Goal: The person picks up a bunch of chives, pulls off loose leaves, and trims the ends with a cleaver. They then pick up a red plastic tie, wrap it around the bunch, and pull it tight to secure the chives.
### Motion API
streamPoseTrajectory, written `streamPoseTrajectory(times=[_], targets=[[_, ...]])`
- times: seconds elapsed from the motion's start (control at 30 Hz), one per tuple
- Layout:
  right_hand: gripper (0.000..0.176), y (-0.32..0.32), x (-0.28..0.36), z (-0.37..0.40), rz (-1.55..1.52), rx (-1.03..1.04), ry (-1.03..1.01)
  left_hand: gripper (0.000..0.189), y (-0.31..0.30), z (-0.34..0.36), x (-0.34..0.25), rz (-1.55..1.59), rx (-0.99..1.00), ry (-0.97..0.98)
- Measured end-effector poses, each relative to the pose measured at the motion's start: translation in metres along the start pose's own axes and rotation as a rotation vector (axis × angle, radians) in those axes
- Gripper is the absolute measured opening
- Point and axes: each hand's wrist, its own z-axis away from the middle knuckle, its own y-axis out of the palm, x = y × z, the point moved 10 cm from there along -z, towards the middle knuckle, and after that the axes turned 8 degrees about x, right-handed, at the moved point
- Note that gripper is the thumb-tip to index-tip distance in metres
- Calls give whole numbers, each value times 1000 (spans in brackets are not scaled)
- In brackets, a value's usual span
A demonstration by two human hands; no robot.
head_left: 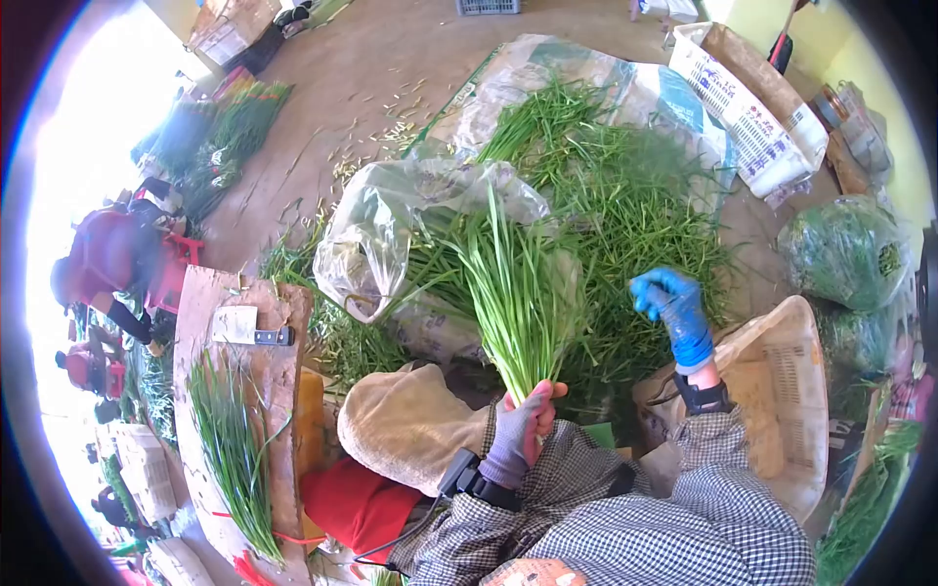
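Observation:
My left hand (523, 430), in a grey glove with bare fingertips, is closed around the pale stem ends of a bunch of garlic chives (513, 303). The green leaves fan upward and away from me. My right hand (672, 311), in a blue glove, is raised to the right of the bunch, apart from it. Its fingers are loosely bent and a little apart, with nothing visible in them. Beyond both hands lies a big heap of loose chives (635, 195) on plastic sheeting (532, 63). A clear plastic bag (366, 230) partly covers some chives.
At left, a board (195, 293) carries a cleaver (249, 327) and a chive bundle (234, 449). A white basket (796, 361) stands at my right, another crate (747, 122) farther back. A bagged bundle (845, 249) lies far right. A person (107, 254) bends over at left.

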Motion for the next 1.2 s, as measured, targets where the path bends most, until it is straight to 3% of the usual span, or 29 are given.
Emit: streamPoseTrajectory(times=[0.07, 0.17, 0.2, 0.23, 0.3, 0.33, 0.37, 0.4, 0.43, 0.53, 0.77, 0.8, 0.87, 0.9, 0.97, 1.1, 1.17, 1.2], targets=[[15, 44, 22, 9, -74, 223, -95, 17, -2, -2, 5, 1, 12, -7], [26, 111, -5, 17, -81, 600, 57, 19, 23, 14, -10, -18, 38, -16], [32, 109, -39, 0, 211, 563, -14, 20, 34, 20, -16, -34, 66, -24], [32, 87, -46, -15, 839, 331, -94, 20, 29, 21, -14, -38, 62, -27], [26, 46, -40, -29, 873, 172, -115, 22, 24, 18, -19, -27, 133, -1], [26, 37, -40, -34, 875, 181, -121, 21, 20, 17, -22, 25, 50, 3], [24, 18, -23, -31, 824, 63, -277, 21, 14, 16, -20, 33, -7, -2], [22, 0, -6, -23, 769, -62, -433, 20, 20, 13, -18, 48, 58, -15], [22, -5, -2, -20, 770, -68, -426, 20, 25, 14, -16, 64, 112, -22], [17, -6, 4, -14, 309, 98, -89, 20, 22, 13, -17, 48, 11, -17], [28, 68, 56, 13, -106, 363, -68, 21, 23, 13, -11, 16, 63, -52], [28, 74, 48, 8, -105, 362, -68, 21, 26, 12, -13, -24, 49, -31], [29, 109, 15, -1, 60, 553, -99, 22, 33, 15, -17, -79, 41, -14], [29, 105, 0, -7, 55, 550, -101, 23, 40, 20, -20, -79, 59, -5], [30, 47, 5, -29, 804, 27, -355, 24, 36, 21, -29, -78, 68, 28], [29, -13, 17, -27, 802, -107, -457, 23, 23, 20, -22, -80, -8, 2], [28, -24, 24, -22, 590, -76, -367, 26, 27, 18, -18, -88, 87, -2], [27, -25, 25, -18, 523, -94, -436, 26, 28, 17, -17, -89, 88, -4]])
